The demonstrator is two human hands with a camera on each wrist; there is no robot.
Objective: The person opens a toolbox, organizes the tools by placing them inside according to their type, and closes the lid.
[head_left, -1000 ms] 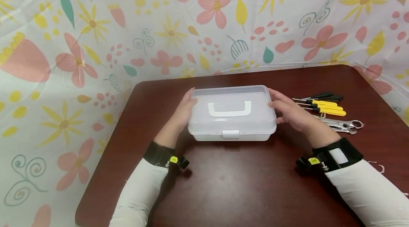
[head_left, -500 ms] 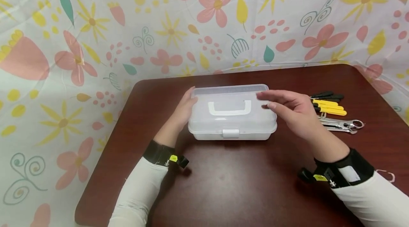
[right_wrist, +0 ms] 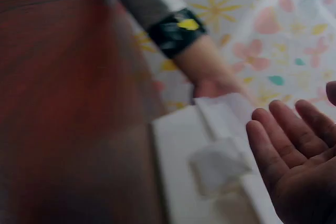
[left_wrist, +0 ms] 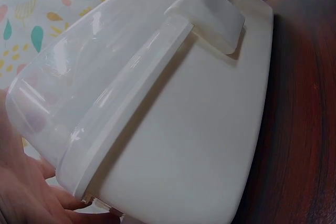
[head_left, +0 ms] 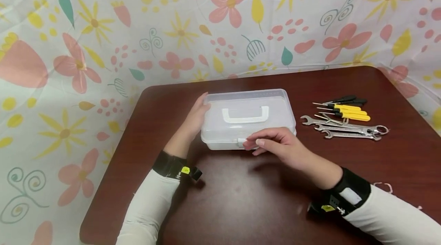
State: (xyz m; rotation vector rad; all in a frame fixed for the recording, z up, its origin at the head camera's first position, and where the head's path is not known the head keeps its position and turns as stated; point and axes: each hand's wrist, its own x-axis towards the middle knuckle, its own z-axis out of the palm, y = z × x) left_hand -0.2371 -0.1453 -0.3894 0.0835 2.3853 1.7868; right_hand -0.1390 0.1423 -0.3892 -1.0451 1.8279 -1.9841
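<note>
A white plastic toolbox [head_left: 220, 146] with a translucent lid [head_left: 246, 101], a white carrying handle [head_left: 245, 119] and a front latch [left_wrist: 210, 17] stands closed on the table. My left hand [head_left: 197, 116] holds the box's left end; in the left wrist view its fingers [left_wrist: 65, 198] reach in at the lid rim there. My right hand [head_left: 279, 145] is at the front of the box, its fingertips overlapping the latch in the head view. In the right wrist view, its fingers [right_wrist: 294, 140] are loosely extended beside the latch, gripping nothing.
To the right lie several yellow-handled screwdrivers [head_left: 351, 113], black-handled ones [head_left: 349, 99] and several metal wrenches [head_left: 348, 127]. A thin pale looped piece [head_left: 387, 187] lies near my right forearm. A flowered cloth [head_left: 220, 26] hangs behind the dark red table [head_left: 234, 199].
My right hand has left the box's right end, lifted over its corner, and come forward and left to the front latch. My left hand has stayed at the left end.
</note>
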